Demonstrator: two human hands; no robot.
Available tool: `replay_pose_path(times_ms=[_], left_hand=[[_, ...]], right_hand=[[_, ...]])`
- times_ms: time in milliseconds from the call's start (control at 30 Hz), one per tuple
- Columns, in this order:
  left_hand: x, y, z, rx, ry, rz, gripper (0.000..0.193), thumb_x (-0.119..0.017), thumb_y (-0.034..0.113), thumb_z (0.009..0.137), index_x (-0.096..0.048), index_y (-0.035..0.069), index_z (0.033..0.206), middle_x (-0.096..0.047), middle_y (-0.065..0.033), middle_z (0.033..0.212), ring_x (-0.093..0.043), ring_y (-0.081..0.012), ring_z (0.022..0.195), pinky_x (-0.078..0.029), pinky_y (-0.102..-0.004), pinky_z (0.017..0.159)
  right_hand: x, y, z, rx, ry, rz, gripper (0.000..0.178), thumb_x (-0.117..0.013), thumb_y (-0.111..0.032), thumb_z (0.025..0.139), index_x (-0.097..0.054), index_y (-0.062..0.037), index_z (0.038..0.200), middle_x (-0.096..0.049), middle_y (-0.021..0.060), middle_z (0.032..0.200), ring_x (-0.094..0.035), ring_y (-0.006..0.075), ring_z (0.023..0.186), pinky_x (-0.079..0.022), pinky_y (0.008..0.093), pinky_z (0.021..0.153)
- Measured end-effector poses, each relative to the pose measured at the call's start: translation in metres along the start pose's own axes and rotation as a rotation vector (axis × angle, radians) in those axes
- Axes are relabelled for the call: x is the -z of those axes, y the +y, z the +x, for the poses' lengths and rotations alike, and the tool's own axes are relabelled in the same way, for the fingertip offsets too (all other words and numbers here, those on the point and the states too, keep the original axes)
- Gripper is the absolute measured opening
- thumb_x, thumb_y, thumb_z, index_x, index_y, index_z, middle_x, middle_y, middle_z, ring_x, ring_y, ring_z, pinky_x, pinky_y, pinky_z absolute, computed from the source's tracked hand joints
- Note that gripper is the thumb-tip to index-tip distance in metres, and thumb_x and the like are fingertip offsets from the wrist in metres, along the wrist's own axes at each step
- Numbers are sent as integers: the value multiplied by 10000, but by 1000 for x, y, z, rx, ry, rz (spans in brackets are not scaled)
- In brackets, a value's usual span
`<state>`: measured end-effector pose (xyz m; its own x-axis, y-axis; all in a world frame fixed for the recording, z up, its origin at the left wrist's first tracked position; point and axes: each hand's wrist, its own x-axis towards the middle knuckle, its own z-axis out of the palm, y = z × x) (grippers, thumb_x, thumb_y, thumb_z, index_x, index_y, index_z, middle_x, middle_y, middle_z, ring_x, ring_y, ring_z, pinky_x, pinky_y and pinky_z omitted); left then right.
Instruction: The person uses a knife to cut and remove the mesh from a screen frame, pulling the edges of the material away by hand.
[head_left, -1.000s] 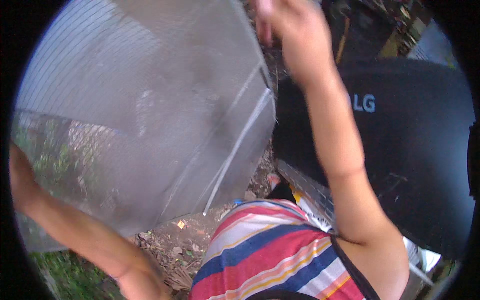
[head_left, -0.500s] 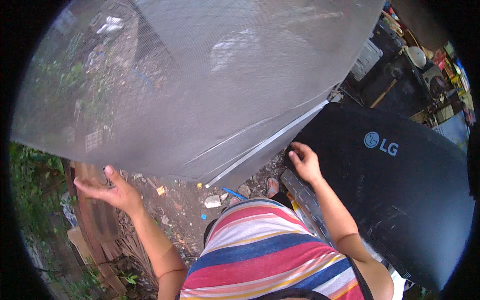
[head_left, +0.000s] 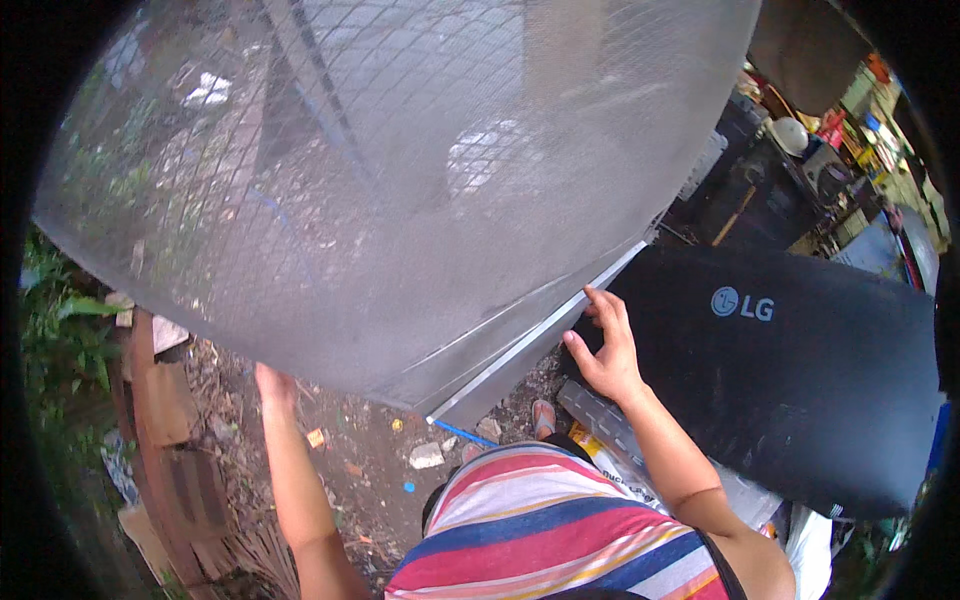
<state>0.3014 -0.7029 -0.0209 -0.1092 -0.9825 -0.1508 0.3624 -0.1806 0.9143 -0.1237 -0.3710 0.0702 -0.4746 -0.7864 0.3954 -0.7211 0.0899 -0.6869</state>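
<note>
A large, see-through grey mesh sheet (head_left: 380, 240) hangs in front of me and fills most of the upper view. A pale straight strip (head_left: 530, 337) runs along its slanting lower right edge. My left hand (head_left: 277, 388) is at the sheet's lower left edge, with its fingers hidden or blurred behind the mesh. At the pale strip is my right hand (head_left: 610, 355), its thumb and fingers apart. Its fingertips are at the strip, though I cannot tell whether they touch it.
A big black panel (head_left: 800, 390) with a pale printed mark stands on the right, above a grey slatted case (head_left: 610, 420). Piled clutter with a white helmet-like dome (head_left: 789, 136) lies beyond. Rusty boards (head_left: 165, 400) and plants (head_left: 65, 330) line the left. Stones (head_left: 426, 456) dot the dirt ground.
My left hand has moved right, and its fingers have gone behind the mesh edge. My right hand has come to the pale strip. The sheet's lower edge has shifted and bowed downward.
</note>
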Motion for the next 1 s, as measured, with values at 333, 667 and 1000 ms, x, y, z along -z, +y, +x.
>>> replay_pose_path(times_ms=[333, 667, 1000], left_hand=[[0, 27, -37, 84, -136, 187, 619, -561, 471, 935, -438, 64, 1385, -563, -105, 1273, -551, -242, 1135, -443, -414, 939], [5, 81, 31, -16, -154, 214, 597, -575, 465, 926, -458, 70, 1359, -573, -103, 1230, -554, -238, 1088, -446, -407, 914], [-61, 30, 130, 172, -452, 236, 576, -588, 460, 917, -479, 77, 1333, -582, -101, 1187, -557, -233, 1040, -449, -400, 888]], right_hand=[[-6, 104, -79, -576, -155, -50, 678, -720, -262, 842, -415, -64, 1414, -491, 180, 1273, -623, 252, 970, -531, 362, 843], [-54, 177, -154, -855, -328, -185, 618, -695, -396, 845, -530, -34, 1318, -562, 234, 1282, -586, 331, 1155, -467, 396, 988], [-97, 121, -309, -1372, -161, -157, 641, -692, -457, 789, -580, -36, 1258, -626, 236, 1192, -597, 359, 1133, -468, 414, 982]])
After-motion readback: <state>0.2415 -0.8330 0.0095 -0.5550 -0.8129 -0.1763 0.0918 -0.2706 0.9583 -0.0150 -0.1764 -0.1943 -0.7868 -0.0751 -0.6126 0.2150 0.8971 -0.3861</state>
